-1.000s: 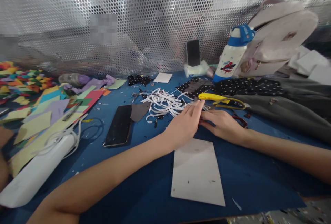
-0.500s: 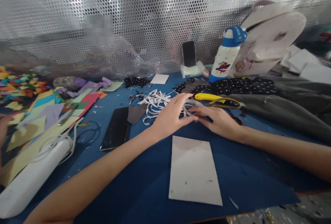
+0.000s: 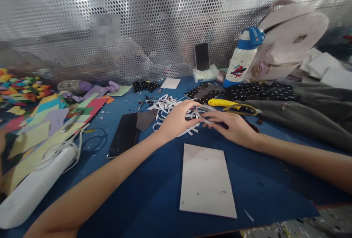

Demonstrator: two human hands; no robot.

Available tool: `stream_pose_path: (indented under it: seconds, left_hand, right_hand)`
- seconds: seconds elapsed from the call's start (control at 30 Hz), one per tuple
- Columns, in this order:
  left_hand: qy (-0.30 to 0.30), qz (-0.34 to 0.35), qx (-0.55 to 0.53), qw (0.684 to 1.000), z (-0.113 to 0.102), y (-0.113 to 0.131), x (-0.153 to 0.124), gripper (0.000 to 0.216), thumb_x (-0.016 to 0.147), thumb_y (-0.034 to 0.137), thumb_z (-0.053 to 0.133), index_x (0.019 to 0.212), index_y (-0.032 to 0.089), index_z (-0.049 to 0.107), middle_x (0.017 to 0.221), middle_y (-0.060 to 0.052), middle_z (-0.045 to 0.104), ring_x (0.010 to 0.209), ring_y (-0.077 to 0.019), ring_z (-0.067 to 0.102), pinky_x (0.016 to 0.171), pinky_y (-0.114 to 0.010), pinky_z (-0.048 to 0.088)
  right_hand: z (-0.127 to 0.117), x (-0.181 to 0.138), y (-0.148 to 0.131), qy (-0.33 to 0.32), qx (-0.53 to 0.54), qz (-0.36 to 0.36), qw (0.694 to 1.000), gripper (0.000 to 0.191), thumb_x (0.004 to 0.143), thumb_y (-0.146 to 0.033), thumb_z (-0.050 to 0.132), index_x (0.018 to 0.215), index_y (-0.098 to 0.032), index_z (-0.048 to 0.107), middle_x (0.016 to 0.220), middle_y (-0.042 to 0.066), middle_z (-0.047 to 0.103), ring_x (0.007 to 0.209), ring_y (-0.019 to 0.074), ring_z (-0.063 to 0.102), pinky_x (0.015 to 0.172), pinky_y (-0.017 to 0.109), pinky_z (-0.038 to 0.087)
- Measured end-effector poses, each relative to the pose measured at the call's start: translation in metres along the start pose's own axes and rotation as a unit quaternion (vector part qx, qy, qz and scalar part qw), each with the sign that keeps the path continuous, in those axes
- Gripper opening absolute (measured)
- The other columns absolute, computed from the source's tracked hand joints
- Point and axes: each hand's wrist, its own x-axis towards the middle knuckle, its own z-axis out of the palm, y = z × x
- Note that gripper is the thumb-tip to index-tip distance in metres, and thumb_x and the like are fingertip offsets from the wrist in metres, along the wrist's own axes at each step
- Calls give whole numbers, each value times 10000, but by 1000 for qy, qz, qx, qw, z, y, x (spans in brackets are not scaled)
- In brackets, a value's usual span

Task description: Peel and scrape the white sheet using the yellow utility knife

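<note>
Ring (image 3: 206, 109), perhaps tape, between left hand (image 3: 176, 119) and right hand (image 3: 234, 127)

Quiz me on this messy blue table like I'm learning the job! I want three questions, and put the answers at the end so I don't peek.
1. True or false: the white strips lie in a tangled heap.
2. Which of the person's own hands is nearer the yellow handle?
3. Fill in: the bottle has a ____ lid.

Key: 1. True. 2. The right hand. 3. Blue.
</note>
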Motion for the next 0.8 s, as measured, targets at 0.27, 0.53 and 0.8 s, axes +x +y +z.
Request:
stream_pose_path:
  seconds: [0.27, 0.53, 0.8]
  left_hand:
    - [-26, -33, -7, 999, -8, -6, 2, 206, 997, 333, 621, 1074, 145, 658, 1062, -58, 681, 911, -174, 676, 816, -367, 581]
    - [-94, -17, -24, 995, -9, 1, 3, 210, 1006, 335, 608, 1069, 143, 666, 1048, -55, 691, 926, -179, 682, 841, -383, 576]
    - [-147, -5, -66, 987, -12, 9, 4, 215, 1012, 340, 600, 1016, 139, 675, 997, -46, 703, 904, -173, 690, 846, -382, 574]
  right_hand:
    - [-4, 3, -3, -6, 74, 34, 997, 302, 982, -186, 530, 1271, -222, 608, 1115, 59, 783, 952, 215, 778, 841, 303, 610]
    - [-8, 3, -5, -39, 17, 19, 999, 353, 975, -232, 538, 1328, -218, 539, 924, 45, 752, 778, 209, 732, 682, 287, 549]
    - [-10, 3, -3, -63, -30, -32, 997, 315, 1002, -191, 444, 1298, -201, 551, 1226, 106, 715, 1013, 261, 712, 843, 350, 518]
